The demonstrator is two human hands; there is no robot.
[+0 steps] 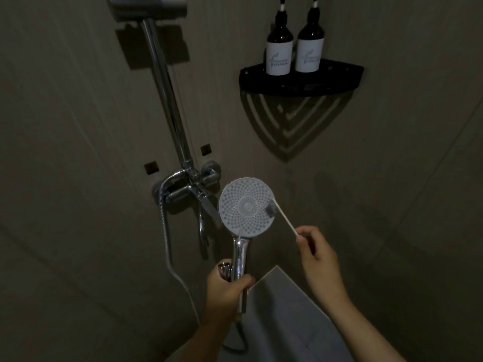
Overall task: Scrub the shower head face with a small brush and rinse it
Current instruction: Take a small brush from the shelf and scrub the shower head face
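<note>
Against the shower head (244, 206) face, right hand (317, 253) presses brush (281, 216).

open wall right of shower head (247, 206), faucet (193, 189) crowding left

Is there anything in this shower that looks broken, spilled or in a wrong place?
Nothing stands out. The two bottles stand upright on the corner shelf. The left hand holds the shower head by its handle, face toward the camera, and the right hand holds the brush on the face's right edge. No water is visible.
</note>
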